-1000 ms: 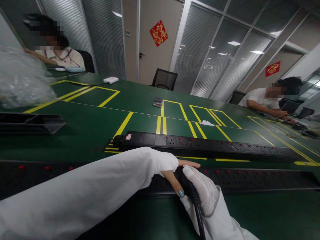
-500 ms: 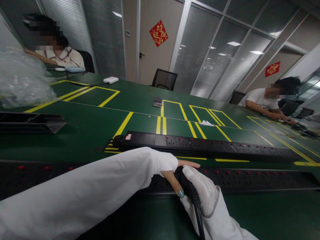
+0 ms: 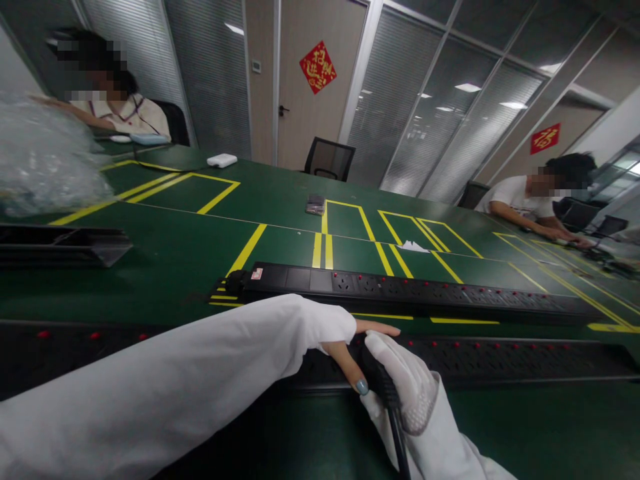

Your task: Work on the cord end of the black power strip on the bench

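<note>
A long black power strip [image 3: 500,360] with red lights lies across the near part of the table. My left hand [image 3: 350,357], bare past a white sleeve, rests on this strip, thumb and a finger spread apart. My right hand [image 3: 405,373], in a white glove, is closed round a black plug with a thick cable [image 3: 395,417] that runs down toward me. The plug's front end sits at the strip between my hands; its pins are hidden. Behind lies a second black power strip [image 3: 400,287] with a row of sockets and a small label at its left end.
The green table [image 3: 280,193] bears yellow tape lines. At the left are a clear plastic bag [image 3: 45,160] and a black channel piece [image 3: 60,247]. Farther back lie a white case [image 3: 221,160], a small dark box [image 3: 315,205] and torn paper [image 3: 414,246]. Two people sit across the table.
My hands, the plug and both strips have not visibly moved. The person at the far left has shifted an arm slightly outward; the person at the right has moved a little.
</note>
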`<state>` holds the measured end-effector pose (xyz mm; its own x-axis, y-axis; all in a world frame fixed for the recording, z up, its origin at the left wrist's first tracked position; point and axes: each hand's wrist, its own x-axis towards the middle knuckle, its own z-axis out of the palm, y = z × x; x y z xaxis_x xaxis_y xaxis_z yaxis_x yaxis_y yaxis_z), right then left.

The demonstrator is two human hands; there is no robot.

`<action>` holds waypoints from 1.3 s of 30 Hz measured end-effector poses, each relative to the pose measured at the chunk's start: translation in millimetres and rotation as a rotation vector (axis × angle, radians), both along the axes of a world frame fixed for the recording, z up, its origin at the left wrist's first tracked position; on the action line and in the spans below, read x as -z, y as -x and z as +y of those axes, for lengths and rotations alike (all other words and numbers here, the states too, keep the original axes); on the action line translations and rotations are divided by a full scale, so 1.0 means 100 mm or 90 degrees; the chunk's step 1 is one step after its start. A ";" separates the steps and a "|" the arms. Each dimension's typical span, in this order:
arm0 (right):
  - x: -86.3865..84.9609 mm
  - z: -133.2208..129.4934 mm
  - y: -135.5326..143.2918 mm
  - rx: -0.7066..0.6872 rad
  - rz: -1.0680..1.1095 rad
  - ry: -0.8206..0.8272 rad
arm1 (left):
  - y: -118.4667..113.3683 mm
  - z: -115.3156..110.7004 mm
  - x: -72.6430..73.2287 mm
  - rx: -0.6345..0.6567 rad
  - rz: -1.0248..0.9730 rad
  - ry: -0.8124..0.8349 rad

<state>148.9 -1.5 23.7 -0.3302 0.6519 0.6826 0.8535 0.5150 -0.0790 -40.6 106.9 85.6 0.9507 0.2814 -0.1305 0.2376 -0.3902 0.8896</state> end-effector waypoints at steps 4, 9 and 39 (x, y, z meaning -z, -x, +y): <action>-0.07 -0.04 0.01 0.001 -0.007 0.026 | -0.02 0.04 0.02 0.008 -0.004 -0.005; -0.11 -0.06 0.03 -0.007 -0.005 0.049 | -0.07 0.11 0.01 0.039 -0.002 -0.001; -0.23 0.03 0.06 -0.053 0.044 0.112 | -0.12 0.16 0.03 0.103 -0.039 0.022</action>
